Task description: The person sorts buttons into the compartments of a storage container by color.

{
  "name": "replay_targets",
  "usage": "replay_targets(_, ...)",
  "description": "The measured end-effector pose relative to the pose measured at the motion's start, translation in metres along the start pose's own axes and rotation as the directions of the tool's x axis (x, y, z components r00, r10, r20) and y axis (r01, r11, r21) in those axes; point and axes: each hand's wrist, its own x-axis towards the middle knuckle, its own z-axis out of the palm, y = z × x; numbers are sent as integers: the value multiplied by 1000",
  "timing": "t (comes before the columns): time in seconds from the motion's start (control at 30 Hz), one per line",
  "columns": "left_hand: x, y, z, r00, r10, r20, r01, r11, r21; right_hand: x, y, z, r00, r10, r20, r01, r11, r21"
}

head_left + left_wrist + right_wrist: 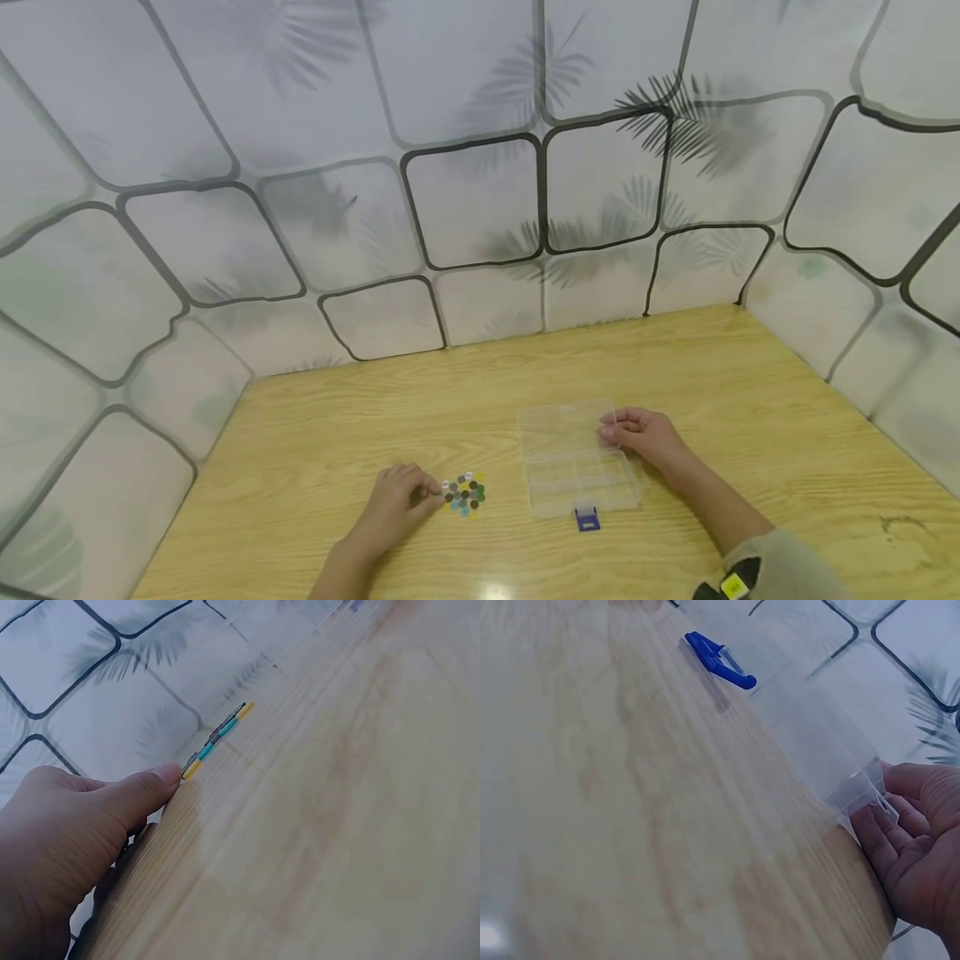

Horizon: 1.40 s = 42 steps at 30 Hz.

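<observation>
A flat cluster of small round discs (464, 494), yellow, blue, green, grey, dark and white, lies on the table. At its left edge rests my left hand (400, 506), thumb and forefinger tips close together. In the left wrist view the thumb tip meets the near end of the discs (217, 740); no disc shows lifted. To the right lies a clear plastic compartment box (581, 483), its lid folded back and a blue latch (587, 519) at the front. My right hand (643, 435) holds the box's right side near the hinge, thumb and fingers around the clear plastic (855, 793).
Both things lie on a wood-grain table (337, 425). A patterned cloth wall (480, 208) with dark outlines and leaf prints rises along the table's back and sides. A dark band with a yellow tag (734, 587) sits at the right wrist.
</observation>
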Motion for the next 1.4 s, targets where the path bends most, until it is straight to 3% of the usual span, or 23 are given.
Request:
replay_targets(0.13,-1,0,1,1000,2,-6,-1,1000,12,0,0,-1,1000,-4,20,4,1000,5)
replay_targets(0.23,-2,1,1,1000,4,-12,-4,1000,10,0,1,-4,994,-34,104,31,999,32)
replay_targets(0.4,-3,2,1,1000,4,-13,-4,1000,-1,0,4,-11,966,-97,242,84,995,61)
replay_targets(0.53,-2,2,1,1000,-17,-5,17,1000,-4,-4,5,-12,960,-137,243,153,987,-47)
replay_targets(0.63,-1,3,0,999,-38,2,38,999,-18,-11,5,-11,959,-175,223,217,959,-180)
replay_targets(0.77,0,5,-1,998,-57,14,58,998,-31,-23,5,-11,953,-222,206,285,890,-356)
replay_targets(0.93,0,5,-1,999,-47,15,47,999,-19,-38,6,-13,920,-301,250,390,757,-524)
replay_targets(1.1,-1,2,0,1000,-5,-17,5,1000,23,-47,9,-13,873,-369,318,487,646,-589)
replay_targets(1.27,0,1,-2,998,41,-44,-40,999,20,-52,13,-12,865,-379,329,496,552,-670)
replay_targets(1.33,0,3,-3,999,19,-39,-20,1000,-2,-54,15,-12,864,-386,322,493,520,-698)
replay_targets(1.4,1,3,-4,999,-8,-37,7,1000,-28,-55,17,-13,849,-414,327,511,491,-706)
